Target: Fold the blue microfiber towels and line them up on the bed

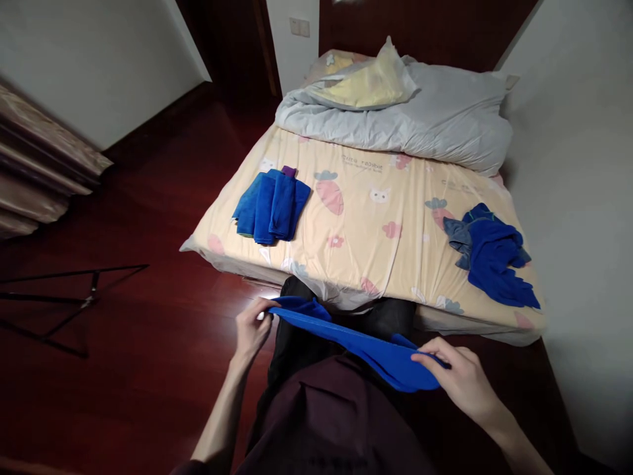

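Between the left hand (253, 328) and the right hand (462, 377) stretches a blue cloth (368, 348), its long edge drawn fairly straight and sloping down toward the right hand, with loose folds hanging beneath and behind. Both hands grip it: the left hand pinches one end between thumb and fingers, and the right hand clasps the other end, thumb on the near side. The cloth is above the person's lap, in front of the dark top (341, 415) and over the black trousers (291, 336).

Beyond both hands lies the bed (356, 241), with a carrot-and-rabbit print. Ahead of the left hand, a stack of folded blue cloths (277, 208) rests on it, a bit of purple at its far end. Ahead of the right hand is a crumpled blue pile (494, 254), with a greyish-blue piece at its left. Farthest from the hands are a pale quilt (455, 109) and a yellow pillow (370, 82). Left of the left hand, black stand legs (49, 301) show above the floor (148, 382).
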A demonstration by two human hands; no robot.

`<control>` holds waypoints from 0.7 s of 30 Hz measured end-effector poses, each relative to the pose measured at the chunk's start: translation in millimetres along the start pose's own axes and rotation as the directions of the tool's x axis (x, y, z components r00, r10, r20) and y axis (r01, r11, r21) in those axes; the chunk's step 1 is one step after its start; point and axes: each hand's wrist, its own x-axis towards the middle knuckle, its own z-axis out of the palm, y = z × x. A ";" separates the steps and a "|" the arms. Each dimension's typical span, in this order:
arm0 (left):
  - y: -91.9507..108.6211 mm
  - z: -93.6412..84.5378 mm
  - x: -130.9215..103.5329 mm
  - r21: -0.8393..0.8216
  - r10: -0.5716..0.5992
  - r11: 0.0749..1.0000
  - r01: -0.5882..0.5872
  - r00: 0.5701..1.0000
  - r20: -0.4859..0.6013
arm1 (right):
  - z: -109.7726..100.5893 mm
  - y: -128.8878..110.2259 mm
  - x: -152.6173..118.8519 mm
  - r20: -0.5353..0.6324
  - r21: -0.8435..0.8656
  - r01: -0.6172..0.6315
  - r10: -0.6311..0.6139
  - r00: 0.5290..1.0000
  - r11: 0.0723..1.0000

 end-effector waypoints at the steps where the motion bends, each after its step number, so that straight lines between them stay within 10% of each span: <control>1: 2.3 -17.4 0.6 0.042 0.044 0.998 -0.040 0.995 -0.090 | 14.0 6.8 -3.9 0.000 -0.001 0.016 -0.016 1.000 1.000; 6: 9.2 -77.6 1.6 0.348 0.293 0.932 -0.104 0.782 -0.550 | 87.4 17.0 -29.5 0.194 0.073 -0.036 0.021 0.981 0.997; 11: -9.2 -104.6 -2.0 0.407 0.237 0.888 0.215 0.545 -0.804 | 124.0 13.2 -48.7 0.404 0.106 -0.078 0.029 0.914 0.991; 21: -12.1 -112.1 -4.9 0.308 0.068 0.842 0.443 0.479 -0.875 | 134.8 71.0 -51.7 0.061 0.093 -0.162 0.156 0.986 0.982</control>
